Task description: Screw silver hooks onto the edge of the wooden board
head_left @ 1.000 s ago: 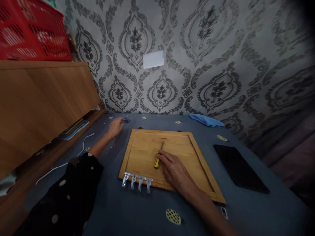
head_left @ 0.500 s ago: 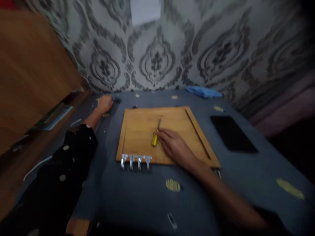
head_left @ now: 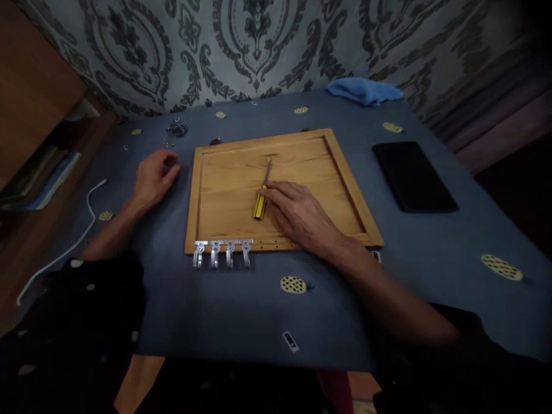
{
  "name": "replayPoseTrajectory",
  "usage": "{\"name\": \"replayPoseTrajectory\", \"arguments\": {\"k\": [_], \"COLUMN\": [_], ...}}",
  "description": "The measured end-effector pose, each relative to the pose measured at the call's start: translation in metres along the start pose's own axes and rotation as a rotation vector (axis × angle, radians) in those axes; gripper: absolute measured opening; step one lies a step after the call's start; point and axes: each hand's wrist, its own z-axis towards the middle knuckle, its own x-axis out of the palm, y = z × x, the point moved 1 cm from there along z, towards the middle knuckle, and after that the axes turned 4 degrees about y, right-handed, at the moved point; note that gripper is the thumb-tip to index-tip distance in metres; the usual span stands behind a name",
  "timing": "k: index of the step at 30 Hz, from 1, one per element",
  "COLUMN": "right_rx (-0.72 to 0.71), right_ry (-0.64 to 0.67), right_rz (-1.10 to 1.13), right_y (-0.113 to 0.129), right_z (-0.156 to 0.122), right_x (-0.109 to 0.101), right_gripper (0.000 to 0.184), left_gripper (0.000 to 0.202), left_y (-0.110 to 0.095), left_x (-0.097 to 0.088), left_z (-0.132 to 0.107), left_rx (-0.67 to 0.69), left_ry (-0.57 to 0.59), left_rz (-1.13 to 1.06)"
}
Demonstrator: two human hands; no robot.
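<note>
A wooden board (head_left: 302, 149) with a raised rim lies on a blue cloth-covered table (head_left: 241, 310). My right hand (head_left: 297, 214) rests flat on the board, fingertips touching a yellow-handled screwdriver (head_left: 261, 198) that lies on the wood. Several metal hooks (head_left: 222, 253) line the board's near left edge. My left hand (head_left: 152, 178) lies on the cloth left of the board, fingers curled together; whether anything is in them is hidden. A small pile of dark hardware (head_left: 176, 129) sits beyond it.
A black tablet (head_left: 413, 176) lies to the right of the board and a blue cloth (head_left: 364, 91) at the back by the patterned wall. A white cable (head_left: 69, 241) trails at the left near a wooden shelf (head_left: 26, 103). A small tag (head_left: 290, 341) lies near the table's front edge.
My left hand has drawn back from the hardware pile toward the board's left side. My head has tilted down, so the table fills more of the view. The right hand stays by the screwdriver.
</note>
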Motion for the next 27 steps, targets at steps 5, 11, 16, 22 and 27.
{"name": "replayPoseTrajectory", "arguments": {"k": [5,11,16,22,27], "right_rx": [-0.043,-0.164,-0.222,-0.214,-0.201], "right_ry": [-0.066,-0.200,-0.233,-0.183,-0.158], "right_rz": [-0.021,-0.167,-0.273,-0.249,-0.254], "right_y": [-0.002,-0.012,-0.016,-0.022,-0.024], "right_z": [-0.002,-0.002,0.000,-0.001,-0.001], "right_x": [0.001,0.010,0.011,0.013,0.015], "right_gripper": [0.039,0.039,0.038,0.048,0.049], "left_gripper": [0.022,0.023,0.032,0.034,0.035], "left_y": [0.012,0.040,0.058,0.064,0.058], "left_x": [0.006,0.014,0.025,0.034,0.036], "left_z": [-0.021,-0.015,-0.011,-0.009,-0.006], "left_rx": [-0.076,-0.100,-0.088,-0.082,-0.092], "left_ry": [-0.128,-0.236,-0.254,-0.230,-0.174], "left_rz": [0.011,0.009,0.014,0.055,0.099]}}
